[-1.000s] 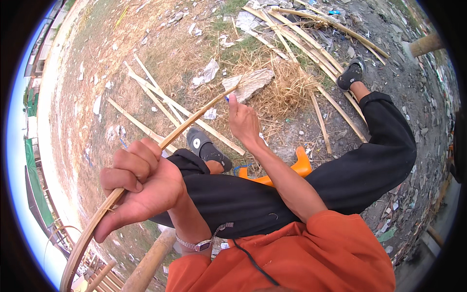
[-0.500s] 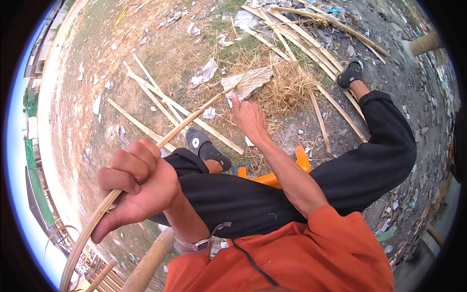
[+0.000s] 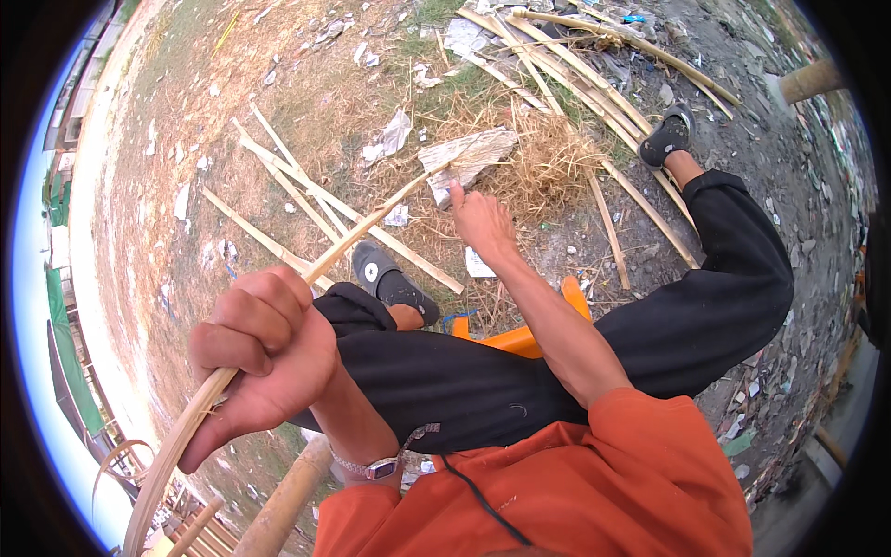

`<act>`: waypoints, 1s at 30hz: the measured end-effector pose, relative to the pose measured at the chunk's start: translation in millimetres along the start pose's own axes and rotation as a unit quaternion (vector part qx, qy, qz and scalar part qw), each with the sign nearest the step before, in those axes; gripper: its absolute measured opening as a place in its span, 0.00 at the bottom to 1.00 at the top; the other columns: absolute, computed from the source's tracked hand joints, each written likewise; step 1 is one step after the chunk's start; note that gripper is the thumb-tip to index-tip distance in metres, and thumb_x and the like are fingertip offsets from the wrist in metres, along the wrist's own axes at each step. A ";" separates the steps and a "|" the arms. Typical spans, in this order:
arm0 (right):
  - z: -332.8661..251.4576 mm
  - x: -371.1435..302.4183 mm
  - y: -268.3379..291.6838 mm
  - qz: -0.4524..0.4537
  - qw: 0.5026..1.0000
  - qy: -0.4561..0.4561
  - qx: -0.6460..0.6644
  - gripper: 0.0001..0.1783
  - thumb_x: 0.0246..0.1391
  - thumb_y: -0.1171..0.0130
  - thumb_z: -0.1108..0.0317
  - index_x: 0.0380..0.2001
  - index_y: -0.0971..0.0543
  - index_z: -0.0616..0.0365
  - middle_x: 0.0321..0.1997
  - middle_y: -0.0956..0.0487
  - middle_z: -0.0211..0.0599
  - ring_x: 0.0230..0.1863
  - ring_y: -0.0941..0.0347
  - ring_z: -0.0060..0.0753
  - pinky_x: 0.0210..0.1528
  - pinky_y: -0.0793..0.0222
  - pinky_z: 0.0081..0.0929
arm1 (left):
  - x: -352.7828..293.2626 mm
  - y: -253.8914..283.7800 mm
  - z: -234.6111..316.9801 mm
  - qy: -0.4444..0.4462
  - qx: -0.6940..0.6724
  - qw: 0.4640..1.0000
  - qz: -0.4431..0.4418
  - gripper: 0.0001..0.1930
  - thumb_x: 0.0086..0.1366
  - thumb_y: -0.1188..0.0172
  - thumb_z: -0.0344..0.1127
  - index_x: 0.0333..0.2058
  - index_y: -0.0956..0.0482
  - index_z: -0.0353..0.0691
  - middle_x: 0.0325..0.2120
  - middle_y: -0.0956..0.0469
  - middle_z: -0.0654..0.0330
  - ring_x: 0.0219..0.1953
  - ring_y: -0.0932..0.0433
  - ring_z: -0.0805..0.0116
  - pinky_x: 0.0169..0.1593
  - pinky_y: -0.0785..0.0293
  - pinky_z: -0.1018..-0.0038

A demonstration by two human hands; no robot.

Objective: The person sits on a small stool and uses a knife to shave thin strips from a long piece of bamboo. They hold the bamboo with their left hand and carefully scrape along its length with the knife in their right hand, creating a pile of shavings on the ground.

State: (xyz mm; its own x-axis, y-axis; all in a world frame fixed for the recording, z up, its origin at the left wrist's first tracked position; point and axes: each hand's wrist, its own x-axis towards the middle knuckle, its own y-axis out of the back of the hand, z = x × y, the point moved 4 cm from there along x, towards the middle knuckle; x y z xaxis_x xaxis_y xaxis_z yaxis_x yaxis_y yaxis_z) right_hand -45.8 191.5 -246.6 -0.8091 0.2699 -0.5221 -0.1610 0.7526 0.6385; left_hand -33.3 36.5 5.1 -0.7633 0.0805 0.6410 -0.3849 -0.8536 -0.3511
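A long, pale bamboo strip [image 3: 362, 227] runs from the lower left corner up toward the middle of the view. My left hand [image 3: 269, 348] is closed around it, fingers wrapped over the top and thumb lying along the lower part. Past that hand the strip narrows to a thin far tip. Just right of the tip is my right hand [image 3: 484, 227], its fingers curled and its thumb pointing up. What it holds, if anything, is hidden. Beneath the tip, a flat greyish board-like piece [image 3: 478, 153] lies on the ground beside a heap of thin shavings [image 3: 557, 172].
Several split bamboo strips [image 3: 594, 93] lie at the far right, and others [image 3: 316, 190] cross at the left. An orange plastic stool [image 3: 520, 343] shows between my legs. A thick bamboo pole [image 3: 283, 501] stands close at lower left. Paper scraps [image 3: 388, 137] litter the ground.
My right hand has moved slightly right and toward me, a little away from the strip's tip. My left hand keeps its grip and has barely shifted.
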 end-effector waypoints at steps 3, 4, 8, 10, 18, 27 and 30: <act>-5.6 -5.1 -1.7 -0.010 0.999 0.002 0.037 0.40 0.59 0.73 0.42 0.26 0.20 0.66 0.29 0.24 0.62 0.37 0.26 0.60 0.40 0.32 0.49 | -1.1 -0.3 -0.1 -0.017 0.007 1.000 -0.023 0.38 0.48 0.65 0.79 0.13 0.46 0.44 0.07 0.50 0.67 0.08 0.56 0.78 0.14 0.60 0.78; -10.6 -9.3 -4.7 -0.003 0.999 0.011 0.042 0.39 0.59 0.72 0.42 0.26 0.20 0.66 0.29 0.24 0.62 0.36 0.26 0.60 0.40 0.32 0.49 | -0.7 0.4 -0.9 -0.016 0.005 0.999 -0.032 0.38 0.48 0.65 0.79 0.13 0.45 0.44 0.07 0.50 0.67 0.08 0.56 0.78 0.14 0.60 0.78; -17.7 -8.7 2.7 -0.005 0.999 0.032 0.044 0.39 0.59 0.72 0.43 0.25 0.20 0.66 0.26 0.25 0.63 0.35 0.27 0.62 0.39 0.32 0.50 | 3.3 7.3 1.8 -0.023 0.010 0.999 -0.043 0.38 0.49 0.64 0.78 0.12 0.45 0.43 0.06 0.49 0.67 0.07 0.55 0.78 0.12 0.59 0.79; -25.4 -15.4 13.1 -0.005 0.999 0.038 0.036 0.38 0.59 0.72 0.44 0.24 0.20 0.66 0.26 0.24 0.63 0.34 0.26 0.61 0.39 0.32 0.49 | 4.9 3.7 -0.3 -0.018 0.002 0.997 -0.077 0.38 0.50 0.64 0.78 0.11 0.45 0.43 0.05 0.48 0.68 0.06 0.54 0.79 0.11 0.57 0.80; -26.0 -15.8 13.1 0.017 0.999 0.037 0.023 0.37 0.59 0.71 0.44 0.24 0.20 0.66 0.27 0.23 0.59 0.33 0.25 0.56 0.38 0.31 0.47 | 5.8 -2.3 -2.7 -0.016 -0.015 0.996 -0.085 0.38 0.49 0.62 0.78 0.10 0.45 0.43 0.04 0.49 0.68 0.05 0.53 0.79 0.09 0.55 0.81; -1.5 1.8 -11.7 0.041 0.998 0.020 0.047 0.39 0.59 0.73 0.44 0.25 0.21 0.66 0.26 0.24 0.60 0.33 0.26 0.58 0.38 0.31 0.48 | 2.6 -1.3 -2.3 -0.016 -0.008 0.998 -0.066 0.38 0.49 0.64 0.78 0.11 0.46 0.44 0.05 0.50 0.68 0.06 0.55 0.78 0.11 0.59 0.80; -5.6 -7.7 -23.8 0.069 0.994 0.026 0.083 0.39 0.59 0.75 0.42 0.26 0.20 0.63 0.25 0.24 0.60 0.32 0.26 0.61 0.38 0.32 0.49 | 2.1 2.7 -2.0 -0.002 -0.015 0.999 -0.028 0.38 0.47 0.64 0.79 0.12 0.48 0.45 0.07 0.52 0.69 0.09 0.57 0.78 0.15 0.61 0.78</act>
State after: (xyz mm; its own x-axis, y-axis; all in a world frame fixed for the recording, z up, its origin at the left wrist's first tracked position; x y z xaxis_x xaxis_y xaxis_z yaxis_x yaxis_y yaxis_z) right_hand -39.0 168.1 -254.6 -0.8457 0.3488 -0.4039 0.0451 0.8008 0.5972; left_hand -37.0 35.4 4.1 -0.7378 0.1264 0.6631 -0.4435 -0.8313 -0.3350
